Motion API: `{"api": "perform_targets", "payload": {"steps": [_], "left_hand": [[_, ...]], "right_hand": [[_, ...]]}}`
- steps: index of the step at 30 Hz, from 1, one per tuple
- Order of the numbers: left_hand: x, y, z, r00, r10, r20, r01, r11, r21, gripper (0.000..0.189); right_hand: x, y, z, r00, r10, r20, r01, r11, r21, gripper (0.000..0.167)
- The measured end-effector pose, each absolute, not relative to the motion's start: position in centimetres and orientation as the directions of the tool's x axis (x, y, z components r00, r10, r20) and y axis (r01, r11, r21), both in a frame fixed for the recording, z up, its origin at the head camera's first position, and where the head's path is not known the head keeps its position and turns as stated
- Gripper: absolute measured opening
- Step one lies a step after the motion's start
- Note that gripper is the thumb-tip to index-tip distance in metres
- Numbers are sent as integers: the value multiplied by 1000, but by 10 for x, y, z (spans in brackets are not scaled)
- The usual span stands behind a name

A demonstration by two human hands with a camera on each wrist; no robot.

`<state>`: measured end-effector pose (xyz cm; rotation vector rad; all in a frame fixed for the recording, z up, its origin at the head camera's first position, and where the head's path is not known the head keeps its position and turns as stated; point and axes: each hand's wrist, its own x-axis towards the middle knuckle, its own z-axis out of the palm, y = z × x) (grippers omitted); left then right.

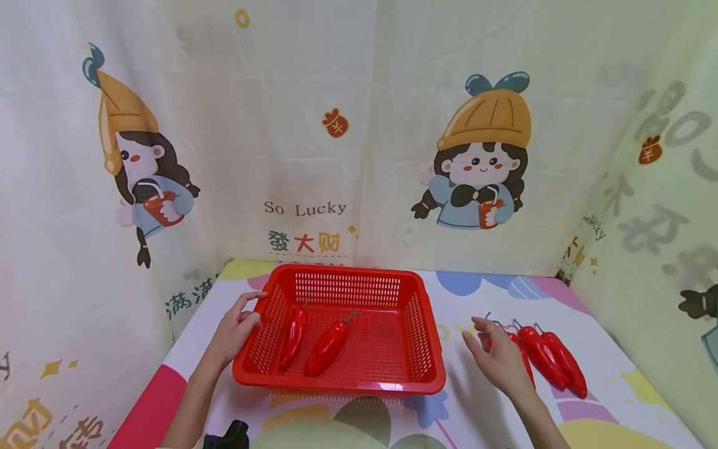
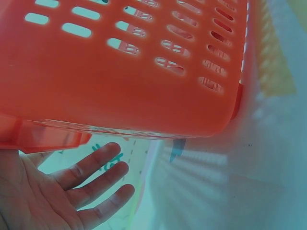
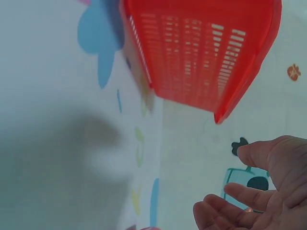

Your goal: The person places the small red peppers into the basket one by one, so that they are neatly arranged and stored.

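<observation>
A red plastic basket [image 1: 359, 385] with slotted walls stands in the middle of the table. Two red chili peppers with green stems lie in its left half: a slim pepper [image 1: 294, 337] and a fatter pepper [image 1: 328, 348]. My left hand [image 1: 237, 327] is at the basket's left rim, fingertips right at the edge; in the left wrist view its fingers extend loosely below the rim. To the right of the basket my right hand [image 1: 496, 358] hovers with relaxed, slightly bent fingers and nothing in them. It partly covers the nearest of several red chili peppers [image 1: 543, 358].
A patterned cloth [image 1: 387, 424] covers the table. Behind it hangs a cream curtain [image 1: 381, 174] with cartoon figures and lettering, continuing along both sides. A dark strap or device [image 1: 232, 434] shows at my left wrist.
</observation>
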<state>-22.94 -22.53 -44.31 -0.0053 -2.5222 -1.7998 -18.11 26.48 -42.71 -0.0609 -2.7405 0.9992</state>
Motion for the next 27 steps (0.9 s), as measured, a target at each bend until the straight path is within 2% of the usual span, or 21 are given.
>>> {"api": "perform_targets", "payload": {"steps": [12, 27], "left_hand": [[-232, -226, -440, -999, -13, 46, 39, 331, 943, 58], [-231, -227, -443, -999, -13, 30, 24, 320, 947, 59]], "right_hand": [[-186, 283, -428, -977, 150, 148, 34, 804, -593, 63], [-189, 297, -438, -979, 173, 104, 87, 826, -557, 65]]}}
